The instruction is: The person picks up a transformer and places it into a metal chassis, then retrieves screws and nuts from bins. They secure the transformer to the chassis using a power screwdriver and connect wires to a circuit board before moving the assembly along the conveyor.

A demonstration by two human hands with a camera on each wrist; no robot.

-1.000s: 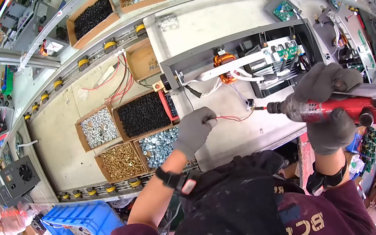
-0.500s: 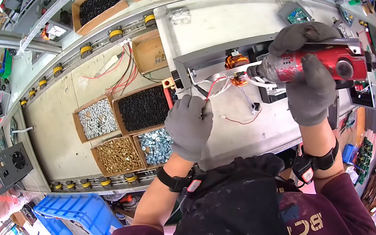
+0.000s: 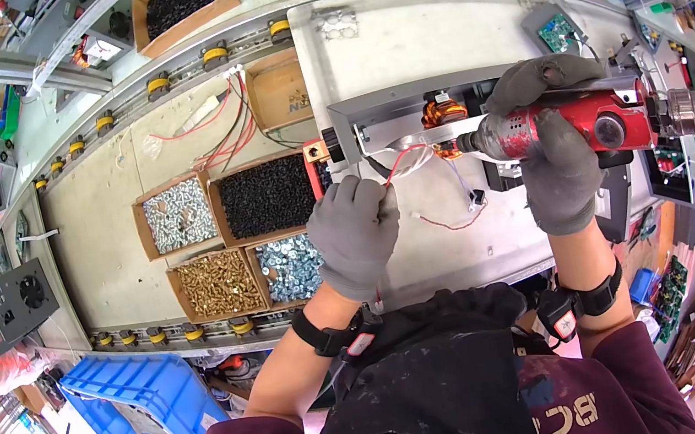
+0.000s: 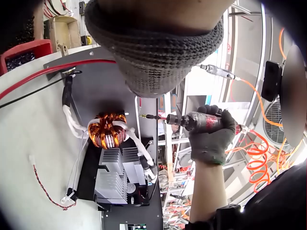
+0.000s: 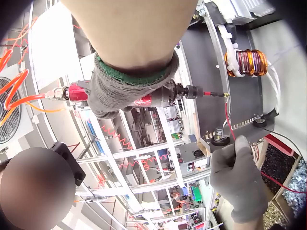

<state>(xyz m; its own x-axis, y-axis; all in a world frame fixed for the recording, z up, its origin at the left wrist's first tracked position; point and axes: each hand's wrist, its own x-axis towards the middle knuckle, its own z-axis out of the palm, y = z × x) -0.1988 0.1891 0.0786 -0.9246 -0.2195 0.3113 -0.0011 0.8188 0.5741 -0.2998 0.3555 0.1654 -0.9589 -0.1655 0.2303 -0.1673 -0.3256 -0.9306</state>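
In a grey glove, the left hand (image 3: pixel 355 236) pinches a red wire (image 3: pixel 399 166) near the left end of a grey metal chassis (image 3: pixel 388 101). The gloved right hand (image 3: pixel 562 156) grips a red power driver (image 3: pixel 596 121), its nose pointing left over the chassis. In the right wrist view the driver's bit (image 5: pixel 213 94) meets the chassis's metal edge, where the red wire's upper end lies. A copper-wound coil (image 4: pixel 108 130) with white leads sits inside, beside a finned heat sink (image 4: pixel 111 177). A small black connector (image 3: pixel 477 197) on thin wires lies in front of the chassis.
Left of the chassis stand cardboard boxes of black screws (image 3: pixel 268 196), silver screws (image 3: pixel 179 217), brass screws (image 3: pixel 218 284) and washers (image 3: pixel 290 269). Loose wires (image 3: pixel 234 125) lie behind them. A small circuit board (image 3: pixel 557 33) is at the back right. A blue crate (image 3: pixel 136 412) is lower left.
From low in front of the chassis, the driver has risen over it with the right hand. The left hand has shifted slightly, now with a red wire leading to the chassis; the connector lies released.
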